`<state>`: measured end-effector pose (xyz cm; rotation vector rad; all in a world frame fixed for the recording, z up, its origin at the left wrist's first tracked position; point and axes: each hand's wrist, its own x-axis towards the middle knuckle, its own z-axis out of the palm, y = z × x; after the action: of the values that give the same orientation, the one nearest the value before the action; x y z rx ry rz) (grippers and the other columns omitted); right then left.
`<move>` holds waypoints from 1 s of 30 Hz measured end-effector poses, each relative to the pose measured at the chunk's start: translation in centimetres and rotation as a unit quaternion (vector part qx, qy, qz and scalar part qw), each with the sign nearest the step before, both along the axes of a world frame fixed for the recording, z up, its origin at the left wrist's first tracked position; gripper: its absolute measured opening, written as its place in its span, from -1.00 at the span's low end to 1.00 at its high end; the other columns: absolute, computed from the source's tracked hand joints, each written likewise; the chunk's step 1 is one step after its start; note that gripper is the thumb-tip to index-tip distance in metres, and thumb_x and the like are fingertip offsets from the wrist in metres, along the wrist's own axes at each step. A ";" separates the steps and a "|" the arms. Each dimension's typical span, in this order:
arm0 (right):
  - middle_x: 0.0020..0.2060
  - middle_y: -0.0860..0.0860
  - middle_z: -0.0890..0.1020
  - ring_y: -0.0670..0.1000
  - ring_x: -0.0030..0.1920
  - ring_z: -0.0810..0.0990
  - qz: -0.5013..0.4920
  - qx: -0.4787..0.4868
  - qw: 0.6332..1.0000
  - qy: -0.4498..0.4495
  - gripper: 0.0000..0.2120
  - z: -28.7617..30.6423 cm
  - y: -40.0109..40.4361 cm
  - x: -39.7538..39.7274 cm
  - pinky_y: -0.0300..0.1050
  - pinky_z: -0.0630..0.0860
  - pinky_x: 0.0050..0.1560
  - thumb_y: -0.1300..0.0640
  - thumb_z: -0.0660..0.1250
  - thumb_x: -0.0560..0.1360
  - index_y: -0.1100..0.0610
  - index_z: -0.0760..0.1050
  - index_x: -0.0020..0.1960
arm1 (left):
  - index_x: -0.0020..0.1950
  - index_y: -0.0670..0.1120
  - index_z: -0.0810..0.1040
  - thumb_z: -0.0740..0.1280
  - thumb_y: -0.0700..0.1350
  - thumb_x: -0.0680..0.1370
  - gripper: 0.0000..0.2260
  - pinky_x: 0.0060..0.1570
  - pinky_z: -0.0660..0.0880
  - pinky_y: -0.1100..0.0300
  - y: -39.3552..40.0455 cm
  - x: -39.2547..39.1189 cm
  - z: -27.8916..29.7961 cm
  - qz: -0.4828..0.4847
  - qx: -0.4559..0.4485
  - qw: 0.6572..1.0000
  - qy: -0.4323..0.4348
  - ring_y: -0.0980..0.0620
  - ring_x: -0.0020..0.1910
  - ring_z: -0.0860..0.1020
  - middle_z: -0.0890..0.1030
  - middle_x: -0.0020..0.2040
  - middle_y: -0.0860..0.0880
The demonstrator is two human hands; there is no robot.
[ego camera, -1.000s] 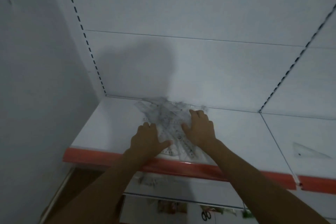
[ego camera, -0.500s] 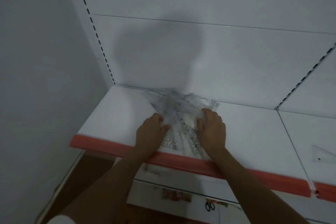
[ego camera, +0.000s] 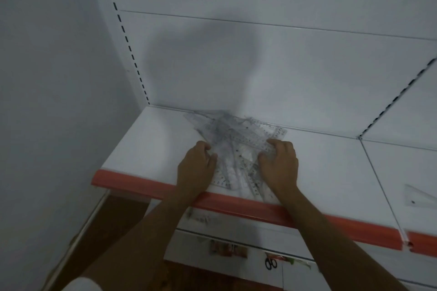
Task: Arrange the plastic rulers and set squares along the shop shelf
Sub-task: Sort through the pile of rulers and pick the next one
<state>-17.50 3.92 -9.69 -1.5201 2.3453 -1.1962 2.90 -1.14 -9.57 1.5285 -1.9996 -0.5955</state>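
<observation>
both hands (ego camera: pixel 195 168) now curled at ruler pile (ego camera: pixel 236 139) edges

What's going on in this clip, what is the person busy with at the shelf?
A person is sorting a jumbled pile of clear plastic rulers and set squares on a white shelf with a red front edge. The left hand and right hand grip the pile from either side. One lone set square lies on the next shelf section, far right.

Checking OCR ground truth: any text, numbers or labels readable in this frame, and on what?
None readable.
Heap of clear plastic rulers and set squares on the white shelf: scale marks and digits, too blurred to read.
Packets on the lower shelf: print too small.
</observation>
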 end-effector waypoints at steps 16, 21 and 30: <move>-0.07 0.05 0.53 0.05 0.00 0.48 -0.033 -0.074 0.997 0.008 -0.88 -0.2 0.2 0.2 -0.19 0.30 -0.01 0.17 0.30 0.45 0.16 0.54 -0.04 | -0.02 -0.03 0.43 0.27 0.11 0.56 -0.79 -0.19 0.40 0.17 -0.2 0.2 0.2 0.022 0.038 0.999 0.024 0.03 -0.15 0.54 0.52 -0.20 0.06; -0.11 0.02 0.51 0.03 -0.03 0.48 -0.064 -0.061 0.996 -0.011 -0.93 -0.1 0.4 0.1 -0.13 0.38 -0.03 0.19 0.28 0.53 0.16 0.53 -0.05 | 0.11 -0.09 0.44 0.25 0.02 0.60 -0.80 -0.16 0.40 0.19 0.0 0.5 0.5 0.034 0.031 0.997 0.062 0.01 -0.12 0.55 0.60 -0.08 -0.01; -0.11 0.03 0.58 -0.04 -0.09 0.46 -0.077 -0.073 0.994 -0.031 -0.86 0.3 0.8 0.4 -0.18 0.32 -0.06 0.17 0.22 0.56 0.17 0.54 0.01 | -0.02 -0.08 0.43 0.29 -0.01 0.58 -0.86 -0.15 0.39 0.19 0.3 0.7 0.4 0.028 0.000 0.994 0.101 0.01 -0.13 0.50 0.51 -0.14 0.00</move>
<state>-17.09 4.68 -9.39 -1.3412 2.4198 -1.4568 3.59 -0.85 -9.16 1.4575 -1.7980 -0.6975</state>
